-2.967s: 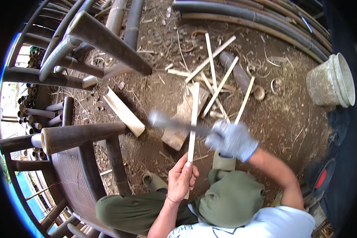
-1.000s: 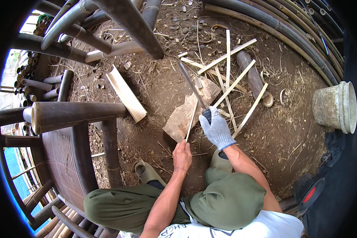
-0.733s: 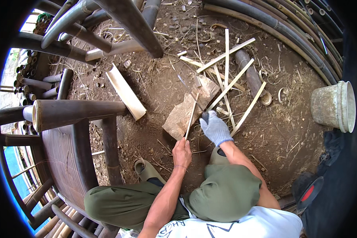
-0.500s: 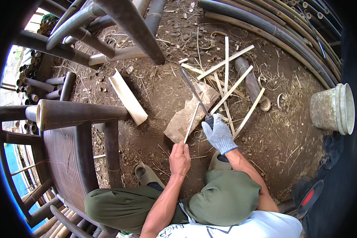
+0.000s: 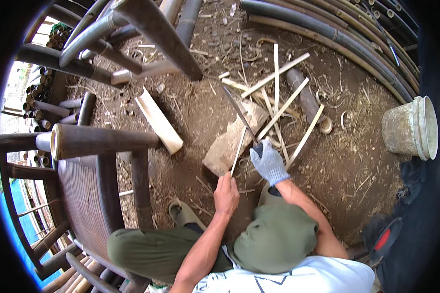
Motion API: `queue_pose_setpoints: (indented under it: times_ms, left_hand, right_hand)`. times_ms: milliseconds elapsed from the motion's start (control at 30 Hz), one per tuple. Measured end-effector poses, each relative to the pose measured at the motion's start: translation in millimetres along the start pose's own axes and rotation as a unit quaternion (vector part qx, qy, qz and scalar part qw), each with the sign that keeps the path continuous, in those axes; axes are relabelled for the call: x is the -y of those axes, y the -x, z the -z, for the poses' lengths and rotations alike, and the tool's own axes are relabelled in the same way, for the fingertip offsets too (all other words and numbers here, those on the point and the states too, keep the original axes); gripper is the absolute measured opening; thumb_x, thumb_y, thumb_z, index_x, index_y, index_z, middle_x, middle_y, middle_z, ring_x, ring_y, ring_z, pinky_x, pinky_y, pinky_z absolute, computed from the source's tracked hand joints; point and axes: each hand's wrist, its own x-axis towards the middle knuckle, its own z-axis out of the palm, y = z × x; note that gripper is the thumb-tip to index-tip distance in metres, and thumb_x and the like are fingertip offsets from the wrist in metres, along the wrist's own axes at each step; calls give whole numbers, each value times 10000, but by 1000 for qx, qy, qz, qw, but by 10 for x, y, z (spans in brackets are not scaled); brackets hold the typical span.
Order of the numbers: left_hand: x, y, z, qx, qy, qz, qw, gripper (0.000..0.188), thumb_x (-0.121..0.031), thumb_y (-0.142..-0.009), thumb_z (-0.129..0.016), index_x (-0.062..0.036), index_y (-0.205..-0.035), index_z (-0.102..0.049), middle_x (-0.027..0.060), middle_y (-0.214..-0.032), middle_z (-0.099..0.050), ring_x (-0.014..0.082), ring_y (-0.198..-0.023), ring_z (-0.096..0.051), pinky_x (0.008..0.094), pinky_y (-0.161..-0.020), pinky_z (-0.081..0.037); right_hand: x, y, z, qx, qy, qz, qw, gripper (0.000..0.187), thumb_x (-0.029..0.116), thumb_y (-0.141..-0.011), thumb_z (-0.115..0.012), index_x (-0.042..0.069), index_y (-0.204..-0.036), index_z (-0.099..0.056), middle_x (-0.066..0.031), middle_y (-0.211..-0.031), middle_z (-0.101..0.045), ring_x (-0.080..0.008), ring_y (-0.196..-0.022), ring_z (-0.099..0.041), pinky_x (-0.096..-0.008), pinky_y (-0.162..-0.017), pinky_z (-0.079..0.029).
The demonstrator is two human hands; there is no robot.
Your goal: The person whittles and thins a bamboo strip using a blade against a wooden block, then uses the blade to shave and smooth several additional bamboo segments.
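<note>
My left hand [image 5: 226, 193], bare, is closed around the near end of a thin pale bamboo strip [image 5: 238, 151]. The strip slants up over a pale, flat-topped block [image 5: 221, 149] on the ground. My right hand [image 5: 269, 162], in a grey knit glove, grips the dark handle of a long knife [image 5: 240, 113]. Its narrow blade points up and left, crossing above the block, and meets or passes close to the strip's far end; actual contact is hard to tell. Just beyond the block and to its right, several split bamboo strips [image 5: 284, 108] lie crossed over each other.
A split bamboo half [image 5: 160, 121] lies left of the block. Dark bamboo furniture [image 5: 105, 141] stands along the left. A short bamboo piece [image 5: 305, 95] rests under the strips. Long poles [image 5: 327, 34] line the far right, and a dirty white bucket [image 5: 405, 129] stands at right.
My left hand has shifted slightly right and nearer, with the strip slanting a little differently. The knife stays almost in place in my right hand. The view has moved slightly.
</note>
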Motion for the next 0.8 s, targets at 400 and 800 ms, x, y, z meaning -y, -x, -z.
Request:
queue_pose_setpoints:
  times_ms: [400, 800]
  left_hand:
    - [-34, -243, 94, 75, 114, 140, 981, 245, -224, -1003, -608, -43, -1152, -676, 47, -701, -613, 128, -660, -575, 338, -641, -486]
    - [132, -250, 45, 157, 266, 203, 929, 283, -260, -1055, -531, -35, -1163, -662, 38, -686, -592, 133, -546, -550, 293, -495, -430]
  right_hand:
    - [-151, -50, -65, 73, -48, 1, 996, 438, 433, -946, -624, 30, -1109, -564, -271, -912, -699, -484, -893, -674, -545, -774, -544]
    - [-296, -142, -175, 85, -62, 8, 994, 444, 429, -943, -635, 14, -1083, -564, -290, -955, -698, -484, -926, -671, -534, -798, -546]
